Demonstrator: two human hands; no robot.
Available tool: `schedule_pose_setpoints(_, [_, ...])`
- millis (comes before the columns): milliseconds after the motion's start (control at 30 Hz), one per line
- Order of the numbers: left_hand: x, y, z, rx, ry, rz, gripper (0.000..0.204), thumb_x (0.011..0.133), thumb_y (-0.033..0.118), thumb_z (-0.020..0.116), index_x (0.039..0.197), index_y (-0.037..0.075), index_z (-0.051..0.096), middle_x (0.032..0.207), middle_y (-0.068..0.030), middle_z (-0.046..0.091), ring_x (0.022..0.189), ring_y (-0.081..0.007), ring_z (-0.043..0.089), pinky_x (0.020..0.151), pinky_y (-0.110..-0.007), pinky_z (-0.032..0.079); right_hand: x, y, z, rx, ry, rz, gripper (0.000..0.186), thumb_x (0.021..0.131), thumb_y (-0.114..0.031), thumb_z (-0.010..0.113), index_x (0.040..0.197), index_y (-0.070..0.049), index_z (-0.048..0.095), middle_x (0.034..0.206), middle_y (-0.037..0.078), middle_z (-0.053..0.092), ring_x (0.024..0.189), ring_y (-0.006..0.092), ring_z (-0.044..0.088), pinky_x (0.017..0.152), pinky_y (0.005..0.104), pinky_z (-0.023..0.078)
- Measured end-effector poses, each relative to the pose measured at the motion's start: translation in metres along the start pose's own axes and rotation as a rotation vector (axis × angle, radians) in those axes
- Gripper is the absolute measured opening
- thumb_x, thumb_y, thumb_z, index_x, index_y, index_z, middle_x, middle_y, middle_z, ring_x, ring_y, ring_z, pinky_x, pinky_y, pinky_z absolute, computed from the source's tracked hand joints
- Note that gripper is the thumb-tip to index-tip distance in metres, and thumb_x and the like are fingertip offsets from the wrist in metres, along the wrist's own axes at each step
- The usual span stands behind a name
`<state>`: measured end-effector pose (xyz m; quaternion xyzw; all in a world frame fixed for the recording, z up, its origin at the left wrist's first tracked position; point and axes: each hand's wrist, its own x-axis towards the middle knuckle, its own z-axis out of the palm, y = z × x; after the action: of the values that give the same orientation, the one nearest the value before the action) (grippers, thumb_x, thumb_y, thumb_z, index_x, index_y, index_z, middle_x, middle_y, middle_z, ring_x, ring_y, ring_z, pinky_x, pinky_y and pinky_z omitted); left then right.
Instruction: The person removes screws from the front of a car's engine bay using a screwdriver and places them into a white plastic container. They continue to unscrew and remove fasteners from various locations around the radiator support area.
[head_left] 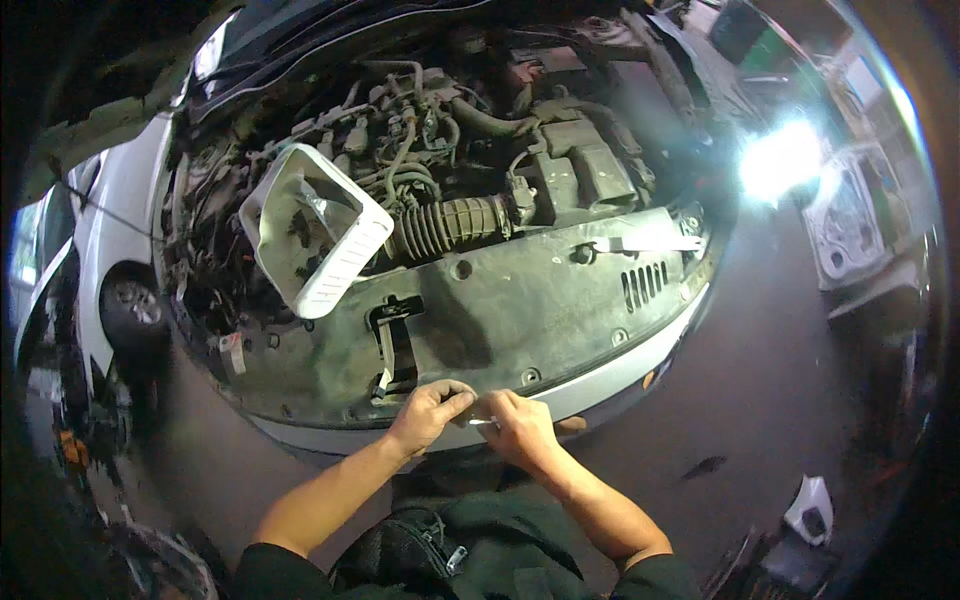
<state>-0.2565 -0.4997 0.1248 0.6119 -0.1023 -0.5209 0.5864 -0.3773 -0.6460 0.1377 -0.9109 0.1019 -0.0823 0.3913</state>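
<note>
Over the front edge of the car's engine bay, my left hand [432,415] and my right hand [521,428] are held close together. Both are closed, thumbs and fingers drawn in. Something small and shiny [482,421] shows between them, next to the right fingers, too small to name. Just beyond the hands lies the dark plastic cover [500,320] along the front of the bay, with a metal latch piece [388,350] in its cutout. Tilted on the engine to the left rests a white plastic tub [345,268], with small items inside that I cannot make out.
A ribbed air intake hose [455,226] and a black air filter box [590,170] sit in the bay. At the right glares a work lamp [780,162], near a pale panel [850,225]. A white part [811,512] lies lower right; a white car [130,240] stands left.
</note>
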Motion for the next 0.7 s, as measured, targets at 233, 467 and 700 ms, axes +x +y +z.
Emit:
schedule_pose_setpoints(233, [0.093,0.036,-0.012,0.838,0.643,0.536,0.031,0.087,0.017,0.062,0.111,-0.003,0.06,0.102,-0.0187,0.062,0.1,-0.0366,0.058,0.086,-0.04,0.047,0.061,0.07,-0.05,-0.161,-0.023,-0.013,0.034,0.068,-0.027,0.076,0.081,-0.006,0.052,0.075,0.014,0.06,0.067,0.0351,0.062,0.058,0.0443,0.05])
schedule_pose_setpoints(467, [0.15,0.033,-0.059,0.952,0.677,0.692,0.031,0.088,0.016,0.06,0.113,-0.002,0.061,0.108,-0.0164,0.056,0.097,-0.036,0.057,0.085,-0.042,0.047,0.149,0.088,-0.073,-0.329,-0.18,-0.072,0.027,0.079,-0.026,0.066,0.086,-0.004,0.052,0.075,0.018,0.063,0.067,0.0377,0.063,0.06,0.0461,0.051])
schedule_pose_setpoints(700, [0.152,0.033,-0.059,0.89,0.643,0.645,0.026,0.082,0.012,0.066,0.106,0.003,0.062,0.106,-0.0135,0.058,0.096,-0.0349,0.059,0.081,-0.042,0.05,0.235,0.068,-0.051,-0.533,-0.451,-0.173,0.026,0.082,-0.028,0.06,0.086,-0.002,0.058,0.076,0.022,0.064,0.072,0.041,0.064,0.066,0.0489,0.051])
